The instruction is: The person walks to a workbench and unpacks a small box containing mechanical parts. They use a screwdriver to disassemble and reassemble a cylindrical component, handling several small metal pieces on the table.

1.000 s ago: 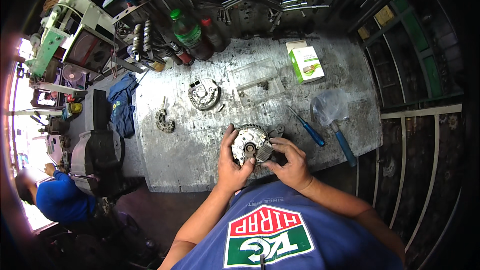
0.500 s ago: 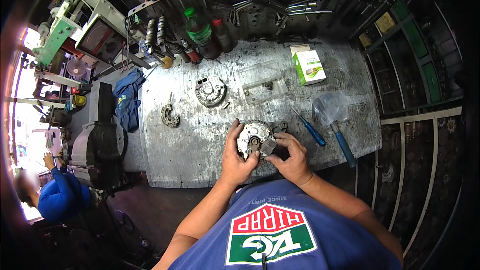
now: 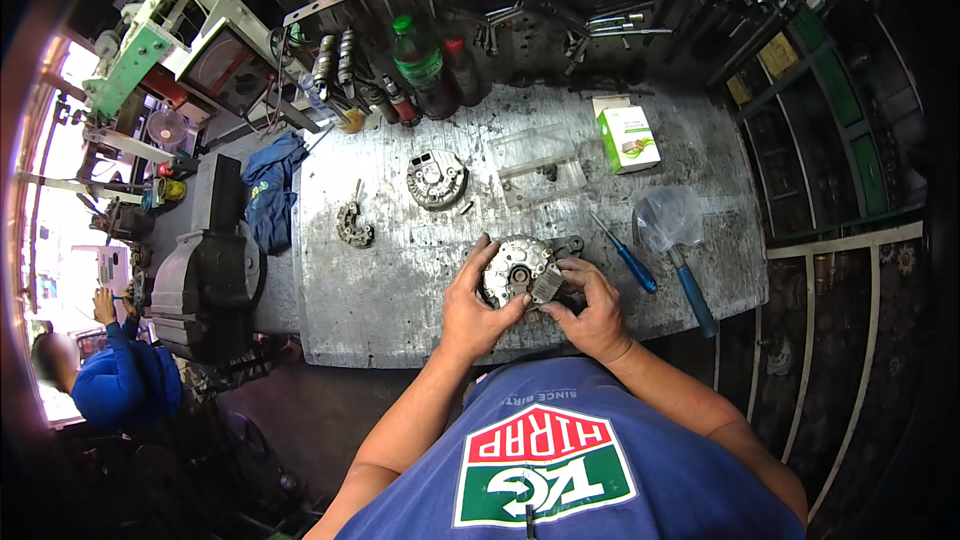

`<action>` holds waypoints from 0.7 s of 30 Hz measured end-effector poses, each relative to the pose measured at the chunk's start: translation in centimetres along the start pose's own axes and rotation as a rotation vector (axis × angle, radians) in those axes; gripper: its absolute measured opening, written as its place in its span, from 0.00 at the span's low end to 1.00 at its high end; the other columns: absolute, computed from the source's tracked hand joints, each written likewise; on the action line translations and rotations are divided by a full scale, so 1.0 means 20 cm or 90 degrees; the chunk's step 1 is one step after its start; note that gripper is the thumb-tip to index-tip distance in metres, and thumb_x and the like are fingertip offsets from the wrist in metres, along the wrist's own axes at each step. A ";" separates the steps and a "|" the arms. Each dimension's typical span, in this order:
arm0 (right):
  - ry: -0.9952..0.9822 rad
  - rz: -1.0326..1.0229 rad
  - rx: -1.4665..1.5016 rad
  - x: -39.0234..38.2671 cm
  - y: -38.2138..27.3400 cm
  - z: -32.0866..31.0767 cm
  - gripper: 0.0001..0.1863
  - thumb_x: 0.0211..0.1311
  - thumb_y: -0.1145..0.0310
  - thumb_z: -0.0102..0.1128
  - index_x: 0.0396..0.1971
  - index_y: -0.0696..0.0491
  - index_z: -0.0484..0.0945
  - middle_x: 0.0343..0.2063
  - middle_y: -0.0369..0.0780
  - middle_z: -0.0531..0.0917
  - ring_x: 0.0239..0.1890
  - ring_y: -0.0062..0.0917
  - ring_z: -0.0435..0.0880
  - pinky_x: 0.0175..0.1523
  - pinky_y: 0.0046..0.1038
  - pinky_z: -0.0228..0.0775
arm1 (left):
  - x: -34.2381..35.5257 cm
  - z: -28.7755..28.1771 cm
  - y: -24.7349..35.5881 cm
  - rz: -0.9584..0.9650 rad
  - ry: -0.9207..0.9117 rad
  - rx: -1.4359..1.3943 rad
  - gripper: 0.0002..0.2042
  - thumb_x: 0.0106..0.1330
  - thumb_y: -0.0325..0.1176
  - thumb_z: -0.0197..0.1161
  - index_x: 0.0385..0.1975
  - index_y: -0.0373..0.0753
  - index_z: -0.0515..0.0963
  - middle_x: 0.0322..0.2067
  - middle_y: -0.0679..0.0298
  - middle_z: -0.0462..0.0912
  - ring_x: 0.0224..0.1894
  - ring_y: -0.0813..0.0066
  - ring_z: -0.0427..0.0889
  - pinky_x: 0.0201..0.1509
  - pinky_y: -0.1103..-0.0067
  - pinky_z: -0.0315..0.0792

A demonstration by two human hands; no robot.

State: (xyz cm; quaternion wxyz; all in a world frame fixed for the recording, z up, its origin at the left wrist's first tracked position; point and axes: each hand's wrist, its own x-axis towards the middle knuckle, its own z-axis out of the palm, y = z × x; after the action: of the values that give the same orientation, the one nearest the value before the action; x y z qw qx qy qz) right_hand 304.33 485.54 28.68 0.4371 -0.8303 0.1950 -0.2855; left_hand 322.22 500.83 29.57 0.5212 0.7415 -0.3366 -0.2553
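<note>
Near the front edge of the bench lies a round silver alternator housing (image 3: 507,264) with a central bore. My left hand (image 3: 474,312) is closed round its left side, with the thumb pressing by a dark block below the bore. In my right hand (image 3: 598,318), thumb and fingers grip a grey finned voltage regulator (image 3: 548,285) against the housing's lower right. Contact between the two parts is partly hidden by my fingers. Beyond them rests a second alternator cover (image 3: 436,180), with a curved rectifier piece (image 3: 355,228) to its left.
On the right lie a blue screwdriver (image 3: 634,266) and a blue-handled tool (image 3: 695,298) under a clear plastic bag (image 3: 668,216). A green-white box (image 3: 628,137), clear tray (image 3: 540,162) and green-capped bottle (image 3: 418,70) stand farther back. A vise (image 3: 205,260) and another person (image 3: 125,380) are left.
The whole view has shifted slightly, so the bench things appear farther right. Both hands keep their hold on the housing and the regulator, with little visible movement.
</note>
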 end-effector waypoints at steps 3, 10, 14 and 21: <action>-0.003 -0.002 -0.013 0.00 0.00 0.00 0.32 0.59 0.63 0.87 0.56 0.61 0.79 0.59 0.53 0.86 0.61 0.50 0.89 0.61 0.42 0.85 | 0.00 -0.04 0.03 0.050 -0.049 0.074 0.55 0.50 0.41 0.91 0.79 0.31 0.67 0.82 0.38 0.63 0.82 0.43 0.68 0.85 0.59 0.66; -0.003 0.000 -0.036 0.00 -0.03 -0.01 0.32 0.58 0.63 0.88 0.55 0.62 0.79 0.58 0.52 0.87 0.59 0.47 0.90 0.57 0.40 0.86 | 0.00 -0.09 0.08 0.074 -0.110 0.184 0.66 0.41 0.46 0.95 0.82 0.34 0.60 0.83 0.37 0.59 0.84 0.38 0.64 0.86 0.58 0.64; 0.004 -0.010 -0.060 0.00 -0.04 -0.01 0.31 0.56 0.65 0.88 0.54 0.62 0.80 0.57 0.51 0.87 0.57 0.46 0.90 0.54 0.39 0.87 | 0.01 -0.10 0.07 0.071 -0.126 0.200 0.66 0.42 0.47 0.94 0.83 0.33 0.60 0.83 0.38 0.59 0.84 0.42 0.64 0.86 0.58 0.65; 0.011 -0.015 -0.042 0.01 -0.04 0.00 0.30 0.55 0.67 0.88 0.53 0.60 0.79 0.57 0.51 0.87 0.54 0.43 0.92 0.51 0.36 0.88 | 0.01 -0.11 0.05 0.113 -0.126 0.227 0.65 0.44 0.49 0.93 0.83 0.32 0.61 0.84 0.39 0.60 0.83 0.44 0.66 0.85 0.58 0.67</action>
State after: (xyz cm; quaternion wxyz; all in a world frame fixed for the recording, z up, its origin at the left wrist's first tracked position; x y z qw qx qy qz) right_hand 304.53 485.85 29.36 0.4044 -0.8440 0.1982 -0.2912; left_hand 323.83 501.74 31.16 0.3664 0.7609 -0.4899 -0.2165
